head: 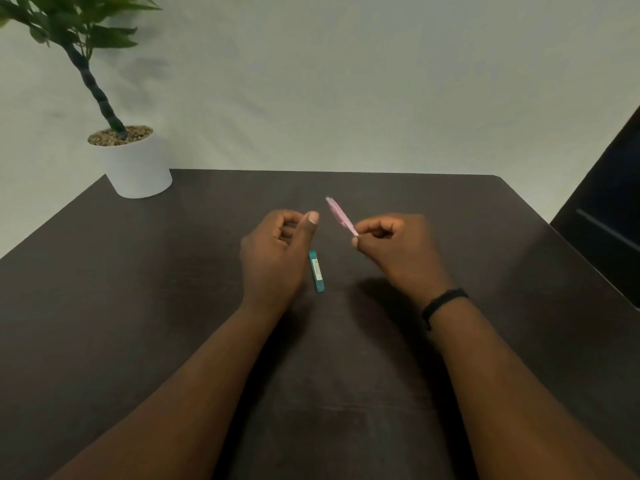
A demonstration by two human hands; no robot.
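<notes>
My right hand pinches the lower end of a thin pink stick-like object, which points up and to the left above the table; it is blurred. My left hand hovers just left of it with fingers curled and thumb raised, holding nothing that I can see. A small teal rectangular bar with a white label lies flat on the dark brown table, right beside my left hand and between both hands. A black band sits on my right wrist.
A white pot with a green plant stands at the table's back left corner. A dark panel or chair rises past the table's right edge. A pale wall is behind.
</notes>
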